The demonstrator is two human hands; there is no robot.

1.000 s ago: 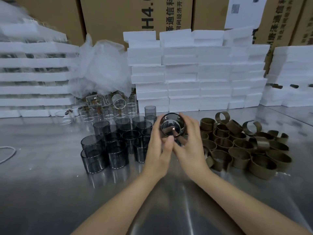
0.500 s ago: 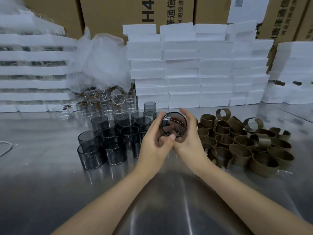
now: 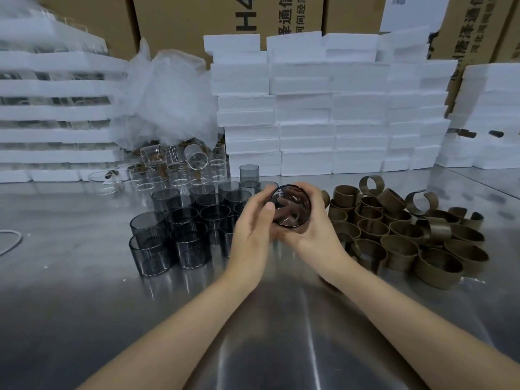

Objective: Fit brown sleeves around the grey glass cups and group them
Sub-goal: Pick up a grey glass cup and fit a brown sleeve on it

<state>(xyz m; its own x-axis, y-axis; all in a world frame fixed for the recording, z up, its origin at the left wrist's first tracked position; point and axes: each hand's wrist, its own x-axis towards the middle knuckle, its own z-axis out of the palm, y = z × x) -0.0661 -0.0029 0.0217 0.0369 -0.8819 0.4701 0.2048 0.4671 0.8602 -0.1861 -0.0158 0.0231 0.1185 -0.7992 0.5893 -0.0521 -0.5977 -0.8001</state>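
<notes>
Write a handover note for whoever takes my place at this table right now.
Left hand and right hand: both grip one grey cup, mouth toward the camera, above the table. Sleeve on it: cannot tell.
Bare grey cups stand left; brown sleeves piled right.
Done: no sleeved cup seen set down.
Left: sleeve and group them all.

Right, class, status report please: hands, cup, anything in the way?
Left hand and right hand both grip one grey glass cup, mouth towards camera. Sleeve on it: cannot tell. Bare grey cups left, brown sleeves right, neither obstructing.
</notes>
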